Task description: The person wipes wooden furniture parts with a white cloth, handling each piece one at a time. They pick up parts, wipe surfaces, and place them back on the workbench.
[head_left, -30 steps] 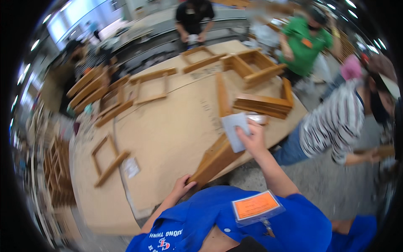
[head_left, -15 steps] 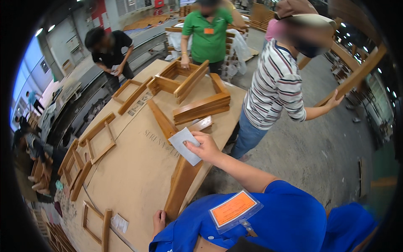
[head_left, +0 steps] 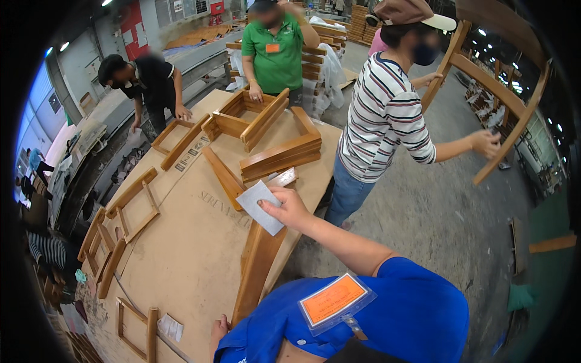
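Nearest the left, wooden frames [head_left: 130, 202] lie along the far edge of the big table [head_left: 181, 260]. Down at the near edge, the left hand [head_left: 219, 331] rests by the lower end of a long wooden rail [head_left: 257, 266]; only its fingers show, so I cannot tell whether it grips. Further right, the right hand [head_left: 289, 207] pinches a grey sheet of sandpaper [head_left: 260, 207] against the rail's upper end. The rail slopes off the table corner, so a hard stroke could slide it off if the lower end is loose. To the right, a person in a striped shirt [head_left: 387, 115] swings a chair frame [head_left: 496, 103] close by, which could knock the working arm.
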The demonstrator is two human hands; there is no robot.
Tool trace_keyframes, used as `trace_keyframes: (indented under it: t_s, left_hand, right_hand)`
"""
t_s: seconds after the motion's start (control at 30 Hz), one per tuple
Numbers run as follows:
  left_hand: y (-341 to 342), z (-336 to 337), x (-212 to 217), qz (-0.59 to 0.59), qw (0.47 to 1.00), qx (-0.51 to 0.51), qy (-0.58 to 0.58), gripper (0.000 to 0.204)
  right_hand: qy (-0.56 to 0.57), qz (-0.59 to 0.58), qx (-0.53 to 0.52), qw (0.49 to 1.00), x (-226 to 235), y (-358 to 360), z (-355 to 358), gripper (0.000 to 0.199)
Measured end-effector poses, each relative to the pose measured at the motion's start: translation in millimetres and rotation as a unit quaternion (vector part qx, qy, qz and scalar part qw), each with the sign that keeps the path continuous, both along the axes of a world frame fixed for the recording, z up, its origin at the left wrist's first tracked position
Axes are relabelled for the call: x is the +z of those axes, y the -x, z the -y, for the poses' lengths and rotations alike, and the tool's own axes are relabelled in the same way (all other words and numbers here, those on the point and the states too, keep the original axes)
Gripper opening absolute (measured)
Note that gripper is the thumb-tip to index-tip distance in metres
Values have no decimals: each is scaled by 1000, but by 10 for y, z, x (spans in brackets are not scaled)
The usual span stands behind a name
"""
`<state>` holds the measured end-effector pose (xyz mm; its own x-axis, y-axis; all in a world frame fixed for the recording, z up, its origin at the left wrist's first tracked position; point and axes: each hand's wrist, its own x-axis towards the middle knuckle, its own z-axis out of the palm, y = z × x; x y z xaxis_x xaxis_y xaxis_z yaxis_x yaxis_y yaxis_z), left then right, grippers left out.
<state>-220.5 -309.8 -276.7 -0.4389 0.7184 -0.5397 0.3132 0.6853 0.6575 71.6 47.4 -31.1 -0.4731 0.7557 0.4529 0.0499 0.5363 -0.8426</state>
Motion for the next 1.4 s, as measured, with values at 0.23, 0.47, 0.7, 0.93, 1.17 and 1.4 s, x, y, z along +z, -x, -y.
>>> trace_keyframes:
  t_s: [0.23,0.47,0.7,0.93,1.17,1.4]
  left_hand:
    - [52,-1224,-203,127,989,76,24,57]
    - [-357,-1591,-340,458,886,-5,67,39]
    - [-476,-1437,-671,349,935,66,0,29]
    - [231,-1260,-18,175,917,317,-167,23]
    - [188,-1241,899,-404,828,201,-333,45]
    - [-120,-1292,1259,-272,860,168,-399,48]
  right_hand:
    - [-66,-3,22,998,84,177,450,21]
    - [-82,10,46,996,64,208,662,18]
    - [-23,22,117,993,-8,-108,718,18]
    - [289,137,138,937,-427,-685,454,24]
    - [411,45,95,906,-814,-639,363,29]
    - [344,-17,112,932,-476,-313,317,30]
